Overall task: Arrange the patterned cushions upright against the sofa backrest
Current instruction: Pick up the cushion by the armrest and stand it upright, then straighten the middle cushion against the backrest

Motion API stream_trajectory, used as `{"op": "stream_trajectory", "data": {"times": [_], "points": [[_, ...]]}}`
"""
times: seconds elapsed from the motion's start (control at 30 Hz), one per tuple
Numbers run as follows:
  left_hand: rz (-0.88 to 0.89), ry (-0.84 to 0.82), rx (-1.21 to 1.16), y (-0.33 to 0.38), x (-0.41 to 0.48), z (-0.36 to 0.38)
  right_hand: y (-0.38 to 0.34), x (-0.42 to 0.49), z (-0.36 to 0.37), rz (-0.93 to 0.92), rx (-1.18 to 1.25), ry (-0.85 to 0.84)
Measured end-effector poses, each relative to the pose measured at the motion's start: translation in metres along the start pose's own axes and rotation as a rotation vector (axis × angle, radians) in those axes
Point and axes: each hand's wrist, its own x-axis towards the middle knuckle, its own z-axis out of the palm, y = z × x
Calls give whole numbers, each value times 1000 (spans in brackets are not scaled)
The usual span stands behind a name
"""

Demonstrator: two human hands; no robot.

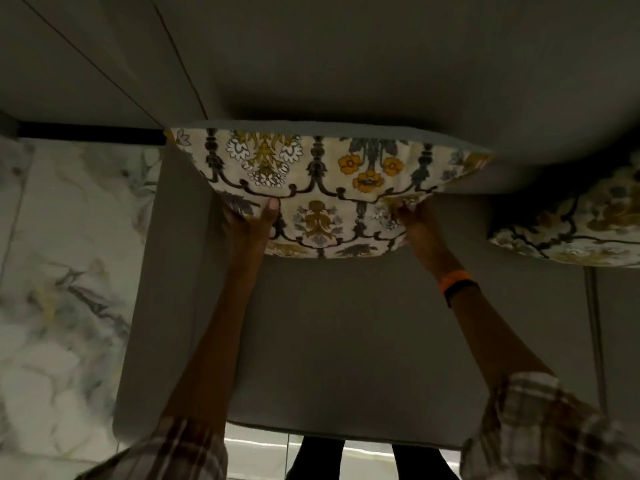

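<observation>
Both forearms are bare from the elbow down, with the sleeves pushed or rolled up near the elbows. The left sleeve (180,452) is a plaid fabric in pale grey and off-white crossed by darker lines, its cuff bunched in loose folds. The right sleeve (540,434) shows the same checked pattern, with wide light squares and thin dark stripes, gathered into a thick roll. On the right wrist sits a wristband (459,284) with an orange strip on the hand side and a black strip just behind it. At the bottom edge, between the sleeves, dark trouser legs (367,459) appear, blurred and without visible detail
</observation>
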Motion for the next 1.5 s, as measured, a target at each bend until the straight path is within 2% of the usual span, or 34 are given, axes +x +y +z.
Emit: {"op": "stream_trajectory", "data": {"times": [0.03,0.13,0.23,0.3,0.33,0.4,0.47,0.57,0.63,0.7,0.8,0.87,0.93,1.07,1.1,1.17,1.23,1.3,1.4,1.5], "points": [[-9,16,23,-1,3,3,4,6,-1,6,-8,10],[159,167,24,13,-25,13,10,-1,2,-29,20,55],[135,226,64,13,-93,39,24,-30,-8,-99,-26,111],[58,121,138,-4,-141,73,41,-49,-28,-46,-219,146],[55,28,175,-14,-160,92,48,-56,-40,-78,-337,150],[69,-168,238,-33,-199,142,52,-64,-77,-227,-578,153],[6,-311,239,-43,-238,200,43,-69,-127,-427,-730,214],[-253,-417,-1,-42,-285,286,7,-71,-212,-716,-801,400],[-351,-481,-137,-33,-308,345,-16,-64,-285,-830,-912,581],[-389,-537,-293,-24,-316,397,-29,-45,-349,-743,-1061,602],[-483,-526,-567,-1,-316,469,-18,-7,-420,-491,-1277,368],[-508,-490,-693,10,-306,500,-8,11,-442,-454,-1322,287],[-500,-466,-741,13,-298,521,-10,17,-448,-504,-1258,312],[-445,-438,-800,22,-302,516,-27,-22,-449,-703,-906,396],[-410,-437,-791,25,-304,509,-33,-35,-454,-701,-805,419],[-321,-495,-775,30,-305,488,-41,-57,-477,-571,-553,399],[-205,-551,-723,40,-303,467,-34,-67,-505,-498,-165,292],[-118,-485,-631,50,-295,448,-11,-68,-531,-496,109,192],[40,-301,-452,61,-276,429,31,-55,-545,-335,142,12],[193,-346,-327,76,-273,431,64,-32,-538,-197,-25,-109]]}}
